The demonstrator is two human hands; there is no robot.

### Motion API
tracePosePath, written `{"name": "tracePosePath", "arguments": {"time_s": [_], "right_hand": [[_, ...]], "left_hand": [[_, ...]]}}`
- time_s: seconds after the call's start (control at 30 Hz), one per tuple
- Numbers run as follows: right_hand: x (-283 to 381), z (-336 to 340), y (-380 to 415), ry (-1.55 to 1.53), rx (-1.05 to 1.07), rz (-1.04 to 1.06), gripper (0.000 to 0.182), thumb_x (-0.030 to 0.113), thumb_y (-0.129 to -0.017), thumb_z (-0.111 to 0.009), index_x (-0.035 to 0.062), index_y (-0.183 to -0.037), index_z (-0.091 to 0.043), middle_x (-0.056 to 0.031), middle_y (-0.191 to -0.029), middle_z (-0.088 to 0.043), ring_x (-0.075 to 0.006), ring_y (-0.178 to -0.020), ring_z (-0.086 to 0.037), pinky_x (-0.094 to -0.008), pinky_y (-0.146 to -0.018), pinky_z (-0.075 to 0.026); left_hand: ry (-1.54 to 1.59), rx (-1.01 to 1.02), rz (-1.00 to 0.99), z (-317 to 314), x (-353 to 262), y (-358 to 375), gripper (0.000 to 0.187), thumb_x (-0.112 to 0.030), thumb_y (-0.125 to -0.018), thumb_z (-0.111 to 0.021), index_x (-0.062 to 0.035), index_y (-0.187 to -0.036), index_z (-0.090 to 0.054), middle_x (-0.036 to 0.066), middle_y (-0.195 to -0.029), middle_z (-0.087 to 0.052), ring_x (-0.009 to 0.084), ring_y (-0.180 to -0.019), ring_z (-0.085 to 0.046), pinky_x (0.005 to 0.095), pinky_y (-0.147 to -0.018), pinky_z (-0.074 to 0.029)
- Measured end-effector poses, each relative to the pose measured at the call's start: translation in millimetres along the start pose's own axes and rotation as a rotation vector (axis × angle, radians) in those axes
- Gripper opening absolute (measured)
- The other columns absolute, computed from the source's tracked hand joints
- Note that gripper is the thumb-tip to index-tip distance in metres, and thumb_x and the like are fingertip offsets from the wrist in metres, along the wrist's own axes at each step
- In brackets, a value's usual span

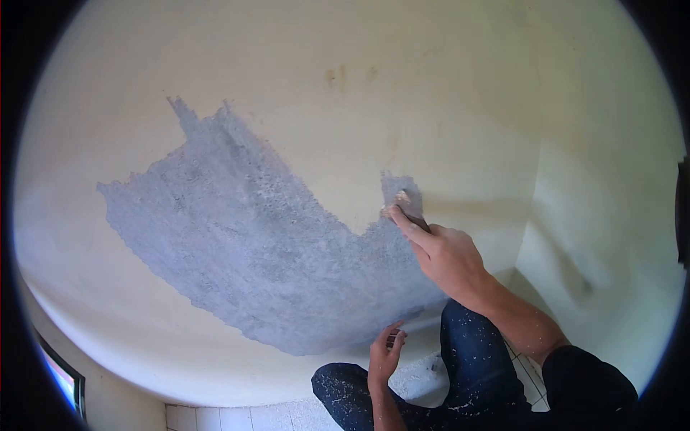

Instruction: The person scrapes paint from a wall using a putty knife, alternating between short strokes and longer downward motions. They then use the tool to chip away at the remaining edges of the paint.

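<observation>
My right hand is wrapped round the dark handle of a scraper, its index finger stretched along the tool toward the wall. The scraper's blade is mostly hidden, and pale loose flakes show near its tip. It lies against a narrow strip at the upper right of a large grey bare patch, where the cream paint is off. Low beside my knees, my left hand has its fingers loosely bent and apart, near the patch's lower edge, with nothing visible in it.
My bent knees in dark trousers, speckled with pale flakes, are close to the wall. A wall corner runs down at the right. Light floor tiles lie below, strewn with debris. A dark-framed opening is at lower left.
</observation>
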State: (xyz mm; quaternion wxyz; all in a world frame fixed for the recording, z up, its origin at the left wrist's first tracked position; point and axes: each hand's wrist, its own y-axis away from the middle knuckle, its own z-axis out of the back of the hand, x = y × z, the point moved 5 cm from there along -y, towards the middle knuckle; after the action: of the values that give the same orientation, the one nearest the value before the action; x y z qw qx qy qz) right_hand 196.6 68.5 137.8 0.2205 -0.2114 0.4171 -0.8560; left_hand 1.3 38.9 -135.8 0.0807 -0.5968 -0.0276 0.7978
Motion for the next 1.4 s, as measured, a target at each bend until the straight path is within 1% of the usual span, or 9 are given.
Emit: {"name": "tracePosePath", "arguments": {"time_s": [0.33, 0.43, 0.87, 1.03, 1.1, 1.17, 1.27, 1.33, 1.4], "right_hand": [[-6.5, 2.9, -4.5, 0.054, 0.116, 0.152, 0.061, 0.005, -0.097, -0.064, 0.0207, -0.155, -0.055, -0.0148, -0.072, -0.068, -0.0272, -0.055, -0.068, -0.0375, -0.050, -0.056], [-4.3, 12.2, -12.5, 0.051, 0.242, 0.086, 0.062, 0.004, -0.097, -0.063, 0.0219, -0.156, -0.054, -0.0151, -0.072, -0.068, -0.0265, -0.056, -0.068, -0.0376, -0.050, -0.056], [-15.2, 4.3, -12.9, -0.081, 0.092, 0.139, 0.056, 0.011, -0.098, -0.067, 0.0259, -0.151, -0.059, -0.0143, -0.067, -0.064, -0.0303, -0.059, -0.068, -0.0409, -0.056, -0.056], [-27.6, -23.1, 34.8, -0.193, -0.028, 0.092, 0.063, 0.009, -0.099, -0.065, 0.0185, -0.159, -0.047, -0.0183, -0.073, -0.068, -0.0325, -0.062, -0.069, -0.0406, -0.056, -0.054], [-30.2, -38.7, 62.5, -0.344, -0.002, -0.070, 0.070, 0.009, -0.100, -0.064, 0.0134, -0.164, -0.036, -0.0183, -0.074, -0.069, -0.0318, -0.062, -0.070, -0.0385, -0.057, -0.054], [-30.4, -52.4, 93.0, -0.490, 0.157, -0.386, 0.076, 0.008, -0.101, -0.061, 0.0076, -0.168, -0.025, -0.0169, -0.075, -0.071, -0.0294, -0.061, -0.071, -0.0358, -0.059, -0.054], [-20.4, -64.6, 107.0, -0.679, 0.277, -0.509, 0.082, 0.002, -0.103, -0.057, 0.0064, -0.170, -0.011, -0.0097, -0.067, -0.067, -0.0155, -0.058, -0.065, -0.0310, -0.060, -0.054], [-22.9, -73.6, 109.0, -0.735, 0.200, -0.500, 0.070, 0.003, -0.104, -0.059, 0.0021, -0.164, -0.024, -0.0095, -0.071, -0.070, -0.0122, -0.060, -0.064, -0.0294, -0.056, -0.053], [-29.0, -79.4, 112.4, -0.836, 0.144, -0.538, 0.057, 0.004, -0.105, -0.061, -0.0011, -0.156, -0.037, -0.0111, -0.075, -0.071, -0.0124, -0.061, -0.065, -0.0294, -0.056, -0.054]], "left_hand": [[0.023, -0.001, -0.036, 1.3, -21.1, -4.1, 0.035, -0.017, -0.105, -0.063, -0.0074, -0.138, -0.068, 0.013, -0.104, -0.076, 0.0201, -0.091, -0.073, 0.0350, -0.085, -0.057], [-0.011, 0.016, -0.022, -4.3, -16.2, -9.3, 0.035, -0.016, -0.105, -0.062, -0.0072, -0.139, -0.067, 0.013, -0.104, -0.076, 0.0202, -0.091, -0.073, 0.0347, -0.085, -0.057], [-0.011, 0.186, -0.035, -57.9, -4.7, -24.1, 0.036, -0.017, -0.105, -0.063, -0.0077, -0.140, -0.067, 0.010, -0.100, -0.076, 0.0174, -0.087, -0.070, 0.0344, -0.085, -0.057], [0.022, 0.186, -0.050, -60.3, 5.0, -27.0, 0.037, -0.024, -0.104, -0.065, -0.0101, -0.139, -0.068, 0.012, -0.102, -0.074, 0.0201, -0.081, -0.067, 0.0371, -0.082, -0.057], [-0.016, 0.218, -0.060, -63.0, 5.6, -25.5, 0.036, -0.023, -0.108, -0.061, -0.0075, -0.141, -0.065, 0.010, -0.106, -0.075, 0.0168, -0.088, -0.069, 0.0346, -0.084, -0.056], [0.193, 0.280, -0.062, -73.6, 5.1, -23.6, 0.036, -0.025, -0.110, -0.059, -0.0063, -0.140, -0.064, 0.008, -0.113, -0.073, 0.0161, -0.095, -0.068, 0.0342, -0.089, -0.055], [0.519, 0.332, -0.022, -87.9, -2.0, -21.5, 0.038, -0.028, -0.113, -0.054, -0.0035, -0.142, -0.059, 0.006, -0.119, -0.069, 0.0144, -0.103, -0.064, 0.0332, -0.094, -0.052], [0.773, 0.252, 0.036, -88.0, -24.3, -12.1, 0.039, -0.029, -0.114, -0.052, -0.0026, -0.141, -0.057, 0.005, -0.114, -0.068, 0.0137, -0.101, -0.062, 0.0325, -0.092, -0.051], [0.709, 0.270, -0.041, -81.5, -39.7, -11.7, 0.039, -0.030, -0.115, -0.049, -0.0022, -0.140, -0.057, 0.004, -0.109, -0.066, 0.0129, -0.096, -0.061, 0.0315, -0.088, -0.051]]}}
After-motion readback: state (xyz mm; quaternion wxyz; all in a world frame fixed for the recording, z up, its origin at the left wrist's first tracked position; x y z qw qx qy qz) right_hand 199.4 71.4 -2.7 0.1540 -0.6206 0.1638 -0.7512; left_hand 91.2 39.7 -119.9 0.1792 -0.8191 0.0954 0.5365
